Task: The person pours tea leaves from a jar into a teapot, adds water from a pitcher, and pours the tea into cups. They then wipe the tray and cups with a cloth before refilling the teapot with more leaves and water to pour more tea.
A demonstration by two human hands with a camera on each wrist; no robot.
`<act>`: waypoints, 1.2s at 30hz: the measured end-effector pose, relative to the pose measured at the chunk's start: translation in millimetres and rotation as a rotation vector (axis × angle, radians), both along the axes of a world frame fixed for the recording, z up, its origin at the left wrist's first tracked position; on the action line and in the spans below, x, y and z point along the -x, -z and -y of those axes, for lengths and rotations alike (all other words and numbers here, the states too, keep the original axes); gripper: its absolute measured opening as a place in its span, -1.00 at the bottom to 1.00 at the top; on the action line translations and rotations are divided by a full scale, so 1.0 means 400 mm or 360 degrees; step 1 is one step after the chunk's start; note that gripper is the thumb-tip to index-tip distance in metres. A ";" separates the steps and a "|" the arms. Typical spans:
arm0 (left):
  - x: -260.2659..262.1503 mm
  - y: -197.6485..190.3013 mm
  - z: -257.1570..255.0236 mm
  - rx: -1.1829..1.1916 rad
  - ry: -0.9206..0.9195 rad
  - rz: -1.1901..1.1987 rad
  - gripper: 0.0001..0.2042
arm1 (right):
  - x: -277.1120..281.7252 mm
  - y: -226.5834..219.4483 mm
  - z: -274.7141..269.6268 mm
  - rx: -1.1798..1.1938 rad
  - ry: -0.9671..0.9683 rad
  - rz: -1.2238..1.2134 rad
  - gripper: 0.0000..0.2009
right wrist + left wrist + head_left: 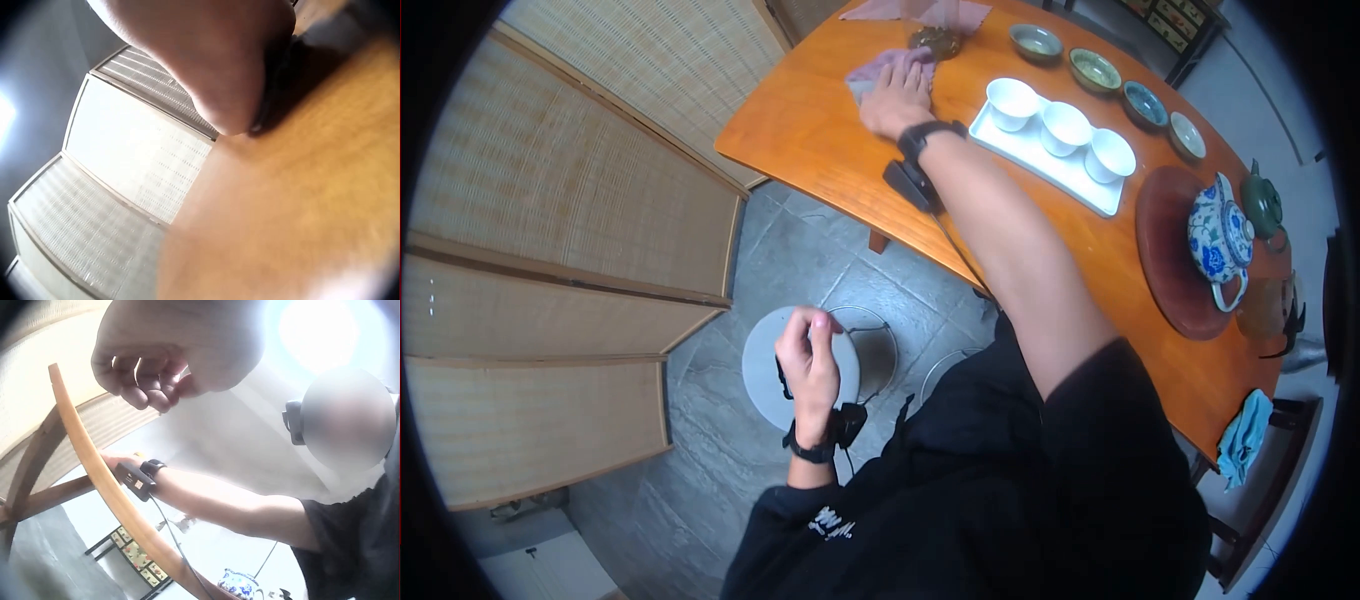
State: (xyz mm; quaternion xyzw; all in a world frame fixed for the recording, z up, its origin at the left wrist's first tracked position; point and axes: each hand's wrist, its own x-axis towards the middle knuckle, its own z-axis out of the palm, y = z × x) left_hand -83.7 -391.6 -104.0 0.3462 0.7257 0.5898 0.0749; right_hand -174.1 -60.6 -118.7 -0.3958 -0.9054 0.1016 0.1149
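Note:
My right hand [897,103] lies flat with fingers extended on a pinkish-purple cloth [866,77], pressing it against the wooden table [800,130]. Just beyond the fingertips sits a small dark brown lumpy object [938,41]. In the right wrist view the heel of that hand [206,62] is low over the tabletop, and the cloth is mostly hidden. Away from the table, my left hand [808,358] hangs over a round white stool [766,370]. Its fingers curl loosely around nothing, as the left wrist view also shows.
Right of my forearm stands a white tray [1050,180] with three white cups [1064,128]. Several small bowls [1095,70] line the far side. A blue-and-white teapot [1215,240] sits on a round brown board [1165,215]. Folding screens [570,210] stand at left.

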 end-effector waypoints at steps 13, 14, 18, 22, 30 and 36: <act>0.053 -0.001 -0.234 0.0157 0.0430 -0.0744 -0.77 | -0.517 0.036 0.260 -0.0339 -0.0521 -0.0098 -0.36; 0.034 -0.005 -0.258 0.0206 0.0488 -0.0996 -0.74 | -0.577 0.024 0.262 -0.0318 -0.0413 -0.0023 -0.36; -0.039 0.016 -0.289 0.0207 0.0771 -0.0916 -0.71 | -0.799 -0.022 0.290 -0.0279 0.0040 0.0080 -0.37; -0.085 0.025 -0.255 0.0140 0.0759 -0.0832 -0.73 | -0.863 -0.015 0.358 -0.0334 0.0330 0.0134 -0.35; -0.072 -0.010 -0.291 0.0237 0.0799 -0.0989 -0.62 | -0.527 0.041 0.316 -0.0341 -0.0270 -0.0034 -0.36; -0.004 -0.050 -0.336 0.0793 0.0925 -0.1140 -0.57 | -0.639 -0.048 0.287 0.0094 -0.0634 -0.0432 -0.46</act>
